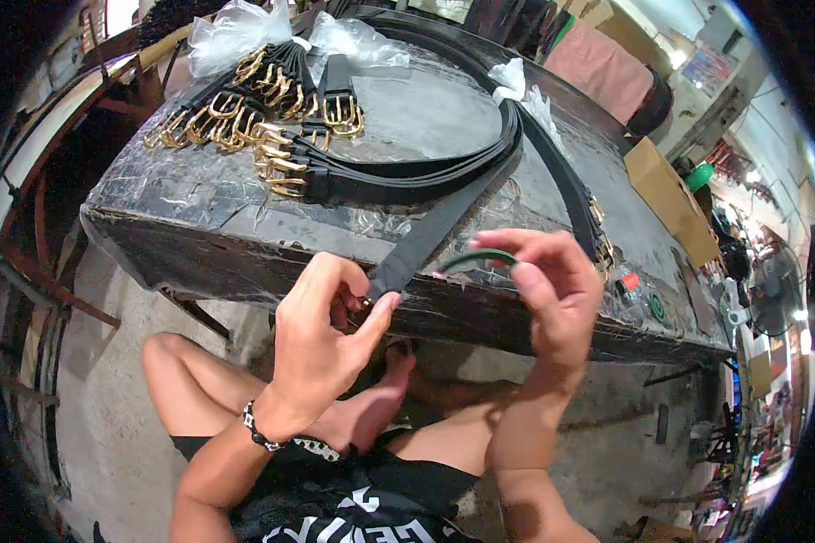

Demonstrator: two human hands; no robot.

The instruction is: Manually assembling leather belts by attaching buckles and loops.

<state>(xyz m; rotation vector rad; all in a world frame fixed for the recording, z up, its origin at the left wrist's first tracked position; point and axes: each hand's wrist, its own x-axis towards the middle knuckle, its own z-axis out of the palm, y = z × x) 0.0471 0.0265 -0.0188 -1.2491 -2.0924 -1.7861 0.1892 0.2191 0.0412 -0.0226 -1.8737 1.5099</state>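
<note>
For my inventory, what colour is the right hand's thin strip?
The strip is dark green, in the head view.

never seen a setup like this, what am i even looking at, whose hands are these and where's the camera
There's no robot here, just a person's bare left hand and right hand. The single picture comes from the left of two cameras worn on that person's head, looking down; its fisheye lens makes straight edges bend. On the dark worktable lie black belts with gold-coloured buckles, plus some clear plastic. The left hand pinches the near end of a black strap. The right holds a thin, curved green strip between thumb and fingers.
</note>
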